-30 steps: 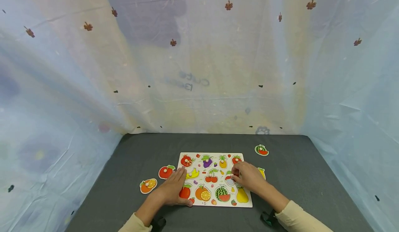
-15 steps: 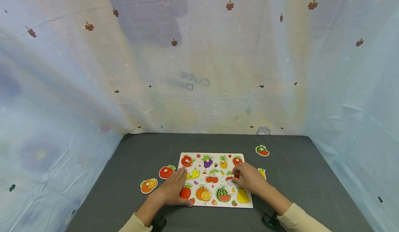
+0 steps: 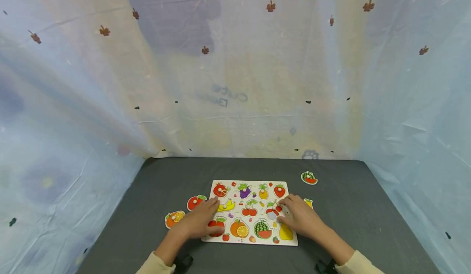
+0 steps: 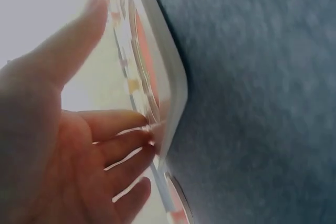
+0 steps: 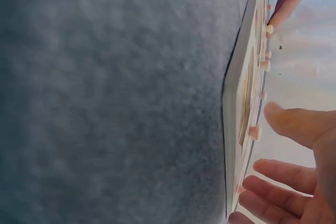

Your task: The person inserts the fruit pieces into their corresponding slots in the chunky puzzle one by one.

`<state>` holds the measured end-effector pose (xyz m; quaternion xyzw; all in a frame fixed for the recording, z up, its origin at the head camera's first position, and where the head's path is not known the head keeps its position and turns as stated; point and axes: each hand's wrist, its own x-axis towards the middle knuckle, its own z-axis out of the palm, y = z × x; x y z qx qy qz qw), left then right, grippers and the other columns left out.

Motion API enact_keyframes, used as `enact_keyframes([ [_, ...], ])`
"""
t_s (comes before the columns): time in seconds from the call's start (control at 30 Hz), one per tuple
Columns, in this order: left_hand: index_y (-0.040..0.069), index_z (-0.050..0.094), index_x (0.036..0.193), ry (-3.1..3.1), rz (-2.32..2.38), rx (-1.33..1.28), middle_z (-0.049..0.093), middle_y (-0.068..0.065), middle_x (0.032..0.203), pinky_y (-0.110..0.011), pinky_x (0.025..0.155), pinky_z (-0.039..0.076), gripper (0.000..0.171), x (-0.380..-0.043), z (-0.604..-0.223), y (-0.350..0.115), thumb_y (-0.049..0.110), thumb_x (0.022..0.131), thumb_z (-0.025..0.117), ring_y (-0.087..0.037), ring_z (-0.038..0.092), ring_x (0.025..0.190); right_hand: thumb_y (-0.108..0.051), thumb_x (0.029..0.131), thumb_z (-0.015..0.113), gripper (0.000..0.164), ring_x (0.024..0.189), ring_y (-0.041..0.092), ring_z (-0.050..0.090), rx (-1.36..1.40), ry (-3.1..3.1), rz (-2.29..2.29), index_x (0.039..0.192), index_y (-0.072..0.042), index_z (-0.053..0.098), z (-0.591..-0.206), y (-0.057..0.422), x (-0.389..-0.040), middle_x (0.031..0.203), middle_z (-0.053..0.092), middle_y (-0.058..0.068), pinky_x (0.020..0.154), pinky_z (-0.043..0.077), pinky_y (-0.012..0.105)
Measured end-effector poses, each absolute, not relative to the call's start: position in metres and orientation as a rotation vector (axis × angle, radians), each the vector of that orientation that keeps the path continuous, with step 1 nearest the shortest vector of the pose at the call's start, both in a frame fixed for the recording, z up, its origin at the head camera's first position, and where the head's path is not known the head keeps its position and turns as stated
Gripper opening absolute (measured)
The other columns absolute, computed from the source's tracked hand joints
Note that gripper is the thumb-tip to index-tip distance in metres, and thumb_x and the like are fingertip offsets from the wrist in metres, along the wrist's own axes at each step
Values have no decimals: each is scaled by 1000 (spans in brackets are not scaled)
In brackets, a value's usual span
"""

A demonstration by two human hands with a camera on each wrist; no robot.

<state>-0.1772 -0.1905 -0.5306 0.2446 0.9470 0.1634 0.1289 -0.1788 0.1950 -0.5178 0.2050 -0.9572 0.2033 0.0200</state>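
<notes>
A white fruit puzzle board lies on the dark table, printed with fruit and bearing several knobbed pieces. My left hand lies at its left side, fingers extended onto the edge, thumb raised over the red apple picture. My right hand hovers at the right side, fingers loosely spread and holding nothing. Near its fingertips, a red cherry-like piece lies off-centre over a pale grey patch. In the right wrist view, thumb and fingers are apart beside the board's knobs.
Left of the board lie an orange piece and a red piece with a green leaf. A watermelon piece is at the back right. A yellow piece is partly hidden behind my right hand. A patterned curtain surrounds the table.
My right hand has let go of the red cherry-like piece, spread its fingers and moved slightly right. My left hand has shifted a little left, its thumb now over the apple picture.
</notes>
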Motion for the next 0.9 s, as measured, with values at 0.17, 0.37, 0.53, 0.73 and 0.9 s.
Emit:
enact_keyframes([
  [0.17, 4, 50, 160, 2758, 627, 646, 44, -16, 167, -62, 122, 37, 85, -181, -526, -196, 57, 98, 74, -38, 42, 154, -35, 89, 89, 53, 115, 25, 63, 679, -2956, 664, 131, -7, 71, -520, 202, -172, 126, 68, 5, 104, 53, 53],
  [0.37, 11, 62, 151, 2826, 717, 583, 53, -14, 159, -62, 118, 43, 64, -184, -522, -206, 42, 98, 80, -38, 50, 147, -43, 91, 87, 71, 138, 37, 57, 724, -2989, 677, 143, -1, 64, -522, 208, -165, 147, 61, 14, 115, 46, 60],
  [0.53, 13, 68, 143, 2972, 567, 615, 61, -9, 148, -57, 113, 49, 53, -189, -526, -219, 33, 96, 83, -34, 58, 136, -49, 90, 86, 87, 150, 40, 47, 725, -3013, 709, 153, 2, 55, -522, 210, -160, 162, 49, 18, 119, 42, 61],
  [0.73, 13, 71, 137, 3056, 479, 569, 64, -8, 139, -57, 109, 51, 48, -193, -527, -233, 26, 94, 86, -33, 62, 126, -61, 85, 86, 108, 157, 43, 36, 744, -3044, 705, 160, 4, 45, -524, 214, -155, 171, 35, 21, 120, 40, 61],
  [0.9, 13, 73, 132, 3096, 470, 475, 66, -9, 134, -56, 106, 52, 42, -194, -525, -240, 23, 94, 86, -33, 63, 119, -71, 84, 81, 119, 160, 42, 30, 768, -3095, 673, 165, 2, 35, -525, 216, -151, 174, 29, 21, 122, 38, 61],
])
